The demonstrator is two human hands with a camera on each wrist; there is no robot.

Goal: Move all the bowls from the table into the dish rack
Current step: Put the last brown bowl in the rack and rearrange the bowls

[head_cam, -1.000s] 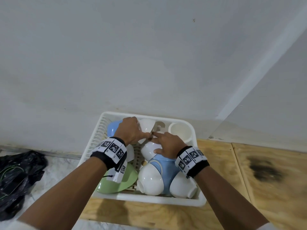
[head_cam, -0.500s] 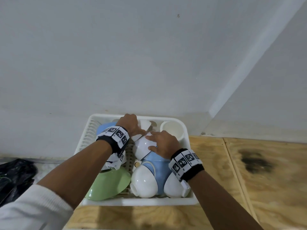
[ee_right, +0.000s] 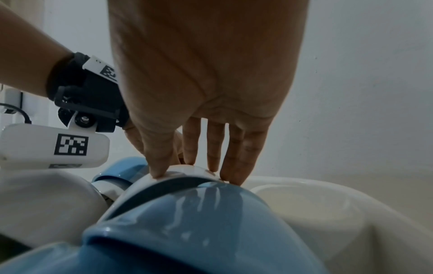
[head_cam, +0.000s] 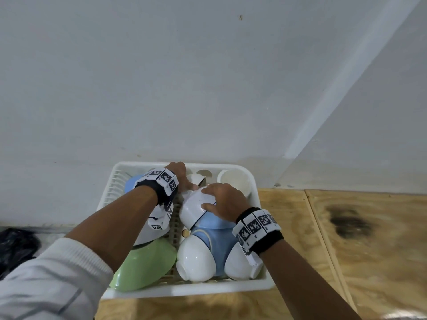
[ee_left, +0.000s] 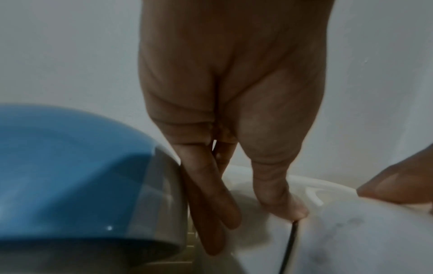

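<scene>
A white dish rack [head_cam: 184, 291] on the wooden table holds several upturned bowls. My right hand [head_cam: 219, 199] lies flat on a tilted white bowl [head_cam: 194, 210] that leans on a blue bowl [head_cam: 215, 241]. In the right wrist view its straight fingertips [ee_right: 234, 178] rest on that white bowl [ee_right: 185, 171]. My left hand [head_cam: 182, 179] reaches to the rack's back. There its straight fingers [ee_left: 211, 204] stand between a blue bowl [ee_left: 70, 176] and another white bowl [ee_left: 253, 237], with the thumb pressing on the white one. A green bowl [head_cam: 147, 266] and two white bowls [head_cam: 196, 259] fill the front.
A cream cup holder [head_cam: 233, 182] sits in the rack's back right corner. The rack stands against a white wall. Bare plywood with a dark burn mark [head_cam: 349, 225] stretches to the right. A black bag [head_cam: 16, 248] lies at the left.
The white bowl under my right hand has tipped further onto the blue bowl. My left hand has shifted toward the rack's back. The head view has moved closer.
</scene>
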